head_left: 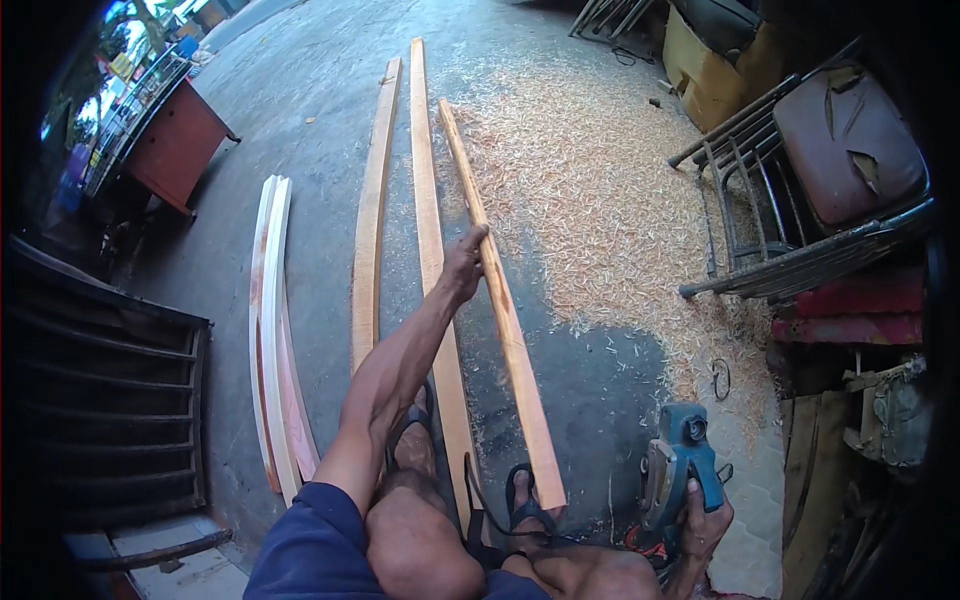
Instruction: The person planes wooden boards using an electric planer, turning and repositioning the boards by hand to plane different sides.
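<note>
My left hand [463, 264] is closed round a narrow wooden batten [513, 345], gripping it partway along its length. The batten slants from upper left down to its near end beside my right foot. At the lower right, my right hand [706, 525] grips the handle of a teal electric planer [685, 450]. A dark cord [482, 497] runs between my feet. Left of the batten lies a long plank [430, 220], passing between my feet. Farther left is another plank [375, 215], its near end hidden behind my left arm.
Wood shavings [610, 190] cover much of the floor to the right. Several pale planed strips [272, 330] lie at the left. A metal-framed chair with a torn seat [850, 140] stands at the right edge. A dark metal grille [110, 400] and a red-sided table [180, 145] are at the left.
</note>
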A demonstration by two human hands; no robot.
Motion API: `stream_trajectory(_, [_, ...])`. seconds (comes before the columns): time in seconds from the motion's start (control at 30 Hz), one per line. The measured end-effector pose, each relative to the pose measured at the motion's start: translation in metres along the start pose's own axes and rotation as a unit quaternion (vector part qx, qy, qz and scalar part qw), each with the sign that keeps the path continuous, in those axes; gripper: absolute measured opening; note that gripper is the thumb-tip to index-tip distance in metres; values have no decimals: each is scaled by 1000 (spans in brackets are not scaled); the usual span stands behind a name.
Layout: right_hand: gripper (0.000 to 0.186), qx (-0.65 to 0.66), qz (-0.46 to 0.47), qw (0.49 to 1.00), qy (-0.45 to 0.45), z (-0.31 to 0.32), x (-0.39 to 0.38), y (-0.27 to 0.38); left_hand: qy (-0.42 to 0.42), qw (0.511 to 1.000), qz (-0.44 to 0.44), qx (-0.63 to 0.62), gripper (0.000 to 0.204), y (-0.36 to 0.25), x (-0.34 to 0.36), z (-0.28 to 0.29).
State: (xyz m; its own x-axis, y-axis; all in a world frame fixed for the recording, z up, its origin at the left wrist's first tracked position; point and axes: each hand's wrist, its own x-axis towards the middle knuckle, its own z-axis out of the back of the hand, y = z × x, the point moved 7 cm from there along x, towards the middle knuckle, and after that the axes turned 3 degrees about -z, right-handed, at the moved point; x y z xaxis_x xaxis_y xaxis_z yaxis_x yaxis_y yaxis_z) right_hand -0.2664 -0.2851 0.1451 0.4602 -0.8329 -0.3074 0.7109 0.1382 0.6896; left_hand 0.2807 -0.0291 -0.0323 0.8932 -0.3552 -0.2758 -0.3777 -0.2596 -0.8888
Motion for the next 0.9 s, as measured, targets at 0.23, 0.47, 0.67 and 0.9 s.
stream_trajectory(0.23, [45, -34, 40, 998, -19, -1, 6, 34, 65, 989, -27, -130, 49, -93, 31, 33])
stream_trajectory(0.47, [43, -14, 38, 999, 18, -22, 5, 40, 50, 966, -103, -233, 57, -97, 36, 52])
stream_trajectory(0.67, [47, -16, 24, 998, 47, -40, 1, 36, -102, 992, 57, 45, 58, -50, 55, 108])
stream_trajectory(0.9, [47, -89, 42, 994, 50, -34, 2, 46, -93, 992, 66, -45, 54, -29, 94, 151])
